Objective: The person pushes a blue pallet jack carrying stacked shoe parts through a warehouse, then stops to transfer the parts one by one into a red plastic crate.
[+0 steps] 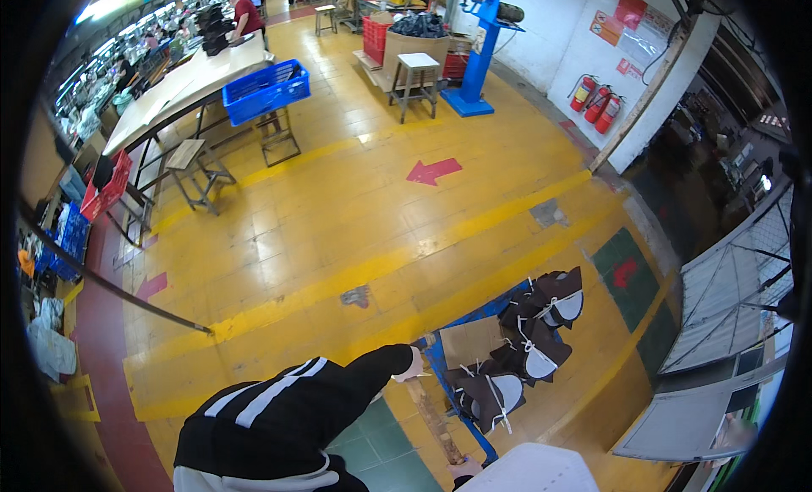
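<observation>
Left hand and right hand are clamped on the wooden bar of a blue cart.

Single fisheye view from head height, facing forward and down: hands near, yellow floor beyond, worktop far left.

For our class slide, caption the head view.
Left hand and right hand on the brown wooden bar of a blue metal cart holding brown and white bundles.
</observation>
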`<state>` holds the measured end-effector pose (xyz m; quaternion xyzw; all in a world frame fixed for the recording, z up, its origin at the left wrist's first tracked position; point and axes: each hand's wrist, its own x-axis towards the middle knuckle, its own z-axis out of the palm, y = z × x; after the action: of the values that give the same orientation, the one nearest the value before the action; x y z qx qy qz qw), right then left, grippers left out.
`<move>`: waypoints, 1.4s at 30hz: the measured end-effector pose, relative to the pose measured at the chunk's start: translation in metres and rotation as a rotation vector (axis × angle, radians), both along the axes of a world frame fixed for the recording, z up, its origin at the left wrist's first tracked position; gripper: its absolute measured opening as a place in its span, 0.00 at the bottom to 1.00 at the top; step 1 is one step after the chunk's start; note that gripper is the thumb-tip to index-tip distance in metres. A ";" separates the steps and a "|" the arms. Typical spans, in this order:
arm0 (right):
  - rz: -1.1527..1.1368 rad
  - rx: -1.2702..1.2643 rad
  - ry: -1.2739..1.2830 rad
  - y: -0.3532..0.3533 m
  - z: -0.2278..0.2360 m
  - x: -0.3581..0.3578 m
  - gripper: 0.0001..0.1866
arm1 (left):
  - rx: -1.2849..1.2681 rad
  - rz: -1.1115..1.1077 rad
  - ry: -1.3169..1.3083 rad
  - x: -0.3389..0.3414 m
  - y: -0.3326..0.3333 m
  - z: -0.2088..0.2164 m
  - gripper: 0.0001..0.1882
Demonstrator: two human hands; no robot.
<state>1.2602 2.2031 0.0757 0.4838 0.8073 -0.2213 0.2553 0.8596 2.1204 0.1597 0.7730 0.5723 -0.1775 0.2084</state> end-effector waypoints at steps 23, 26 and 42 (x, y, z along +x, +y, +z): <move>-0.039 0.060 0.075 0.449 0.051 -0.110 0.20 | -0.030 -0.032 0.012 -0.101 0.475 0.008 0.12; -0.070 0.022 0.100 0.503 0.050 -0.120 0.20 | 0.054 -0.023 -0.060 -0.110 0.531 -0.001 0.09; -0.071 -0.082 -0.070 0.849 0.114 -0.152 0.19 | -0.183 -0.170 0.003 -0.153 0.902 0.036 0.12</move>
<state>1.1078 3.0520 0.1898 0.5089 0.7703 -0.2461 0.2950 0.7062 3.0220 0.1956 0.7962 0.4866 -0.2470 0.2614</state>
